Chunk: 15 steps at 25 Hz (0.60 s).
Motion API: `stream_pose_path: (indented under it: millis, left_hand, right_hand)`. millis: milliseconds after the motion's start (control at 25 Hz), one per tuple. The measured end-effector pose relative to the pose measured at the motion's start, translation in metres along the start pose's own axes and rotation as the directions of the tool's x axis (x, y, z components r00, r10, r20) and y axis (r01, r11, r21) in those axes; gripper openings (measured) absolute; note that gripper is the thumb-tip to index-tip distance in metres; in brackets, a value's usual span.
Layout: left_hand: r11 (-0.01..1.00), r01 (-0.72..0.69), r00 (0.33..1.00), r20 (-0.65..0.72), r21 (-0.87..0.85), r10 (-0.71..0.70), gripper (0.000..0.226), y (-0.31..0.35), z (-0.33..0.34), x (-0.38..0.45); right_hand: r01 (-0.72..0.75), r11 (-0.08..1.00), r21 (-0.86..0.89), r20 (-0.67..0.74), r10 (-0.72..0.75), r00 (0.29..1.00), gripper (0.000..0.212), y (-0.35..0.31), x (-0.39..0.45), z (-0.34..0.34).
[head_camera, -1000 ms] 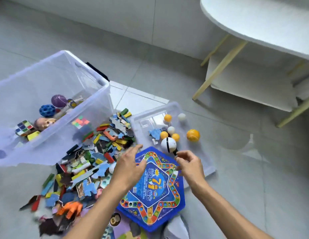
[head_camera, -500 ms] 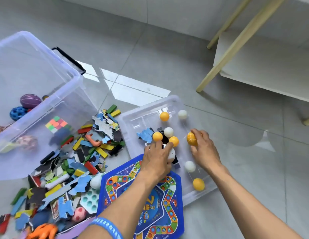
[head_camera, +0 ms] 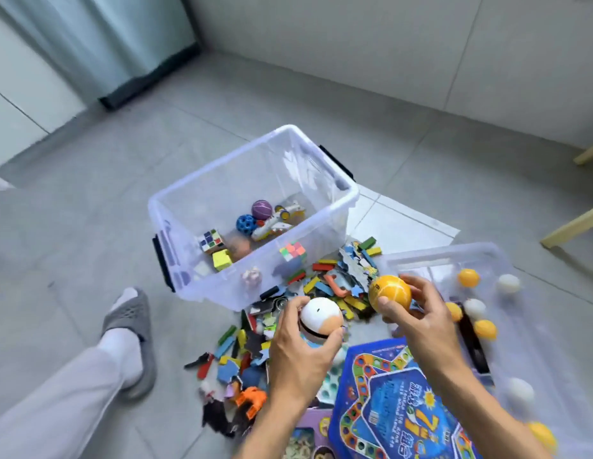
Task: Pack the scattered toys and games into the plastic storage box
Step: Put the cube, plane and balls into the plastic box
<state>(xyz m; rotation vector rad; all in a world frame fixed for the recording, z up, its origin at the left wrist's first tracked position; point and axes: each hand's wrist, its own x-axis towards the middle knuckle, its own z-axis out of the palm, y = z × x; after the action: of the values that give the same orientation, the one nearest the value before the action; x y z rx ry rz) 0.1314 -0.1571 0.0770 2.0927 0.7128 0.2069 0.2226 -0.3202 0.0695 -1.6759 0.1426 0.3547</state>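
The left hand point(head_camera: 301, 356) is wrapped around a white ball with a black band and an orange patch point(head_camera: 321, 316), fingers curled under it and thumb over the far side, so the ball's lower half is hidden. The right hand point(head_camera: 421, 321) grips a larger orange ball with pale seams point(head_camera: 389, 292) between thumb and fingertips. Both balls are held in the air above the heap of coloured blocks and puzzle pieces point(head_camera: 335, 289) on the grey tiled floor point(head_camera: 89, 226).

The clear plastic storage box with black latches point(head_camera: 349, 193) stands just beyond the heap, already holding cube puzzles, a purple ball, a blue holed ball and a white toy that may be a vehicle; it is too small to tell. To the right lies a shallow clear plastic lid or tray point(head_camera: 431, 256) with small orange and white balls, blurred and partly cut off by the frame edge. A blue hexagonal board game box point(head_camera: 388, 422) lies under the forearms, its lower part out of frame.
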Motion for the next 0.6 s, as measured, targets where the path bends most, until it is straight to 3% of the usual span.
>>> stream_pose_path:
  millis: [160,240,320,480,600]
  left_hand:
    - [0.999,0.01,0.987,-0.162,-0.046,-0.017,0.05,0.004,-0.098,0.052]
    - [0.981,0.138,0.977,-0.143,-0.137,-0.158,0.06,0.002,-0.128,0.093]
    - [0.954,0.261,0.96,-0.059,-0.147,-0.272,0.068,-0.003,-0.142,0.114]
    - [0.968,0.168,0.986,0.009,-0.185,-0.169,0.052,-0.003,-0.136,0.082]
    - [0.973,0.179,0.982,0.091,-0.144,-0.167,0.053,-0.003,-0.109,0.049]
  right_hand:
    - [-0.245,0.922,0.3,0.24,0.175,0.955,0.028,-0.081,0.009,0.105]
    - [-0.323,0.878,0.353,0.3,0.22,0.928,0.038,-0.112,0.021,0.142]
    - [-0.335,0.883,0.329,0.28,0.248,0.928,0.031,-0.13,0.027,0.158]
    - [-0.294,0.929,0.226,0.234,0.241,0.942,0.023,-0.124,0.015,0.125]
    - [-0.346,0.875,0.339,0.168,0.305,0.937,0.024,-0.091,-0.005,0.065]
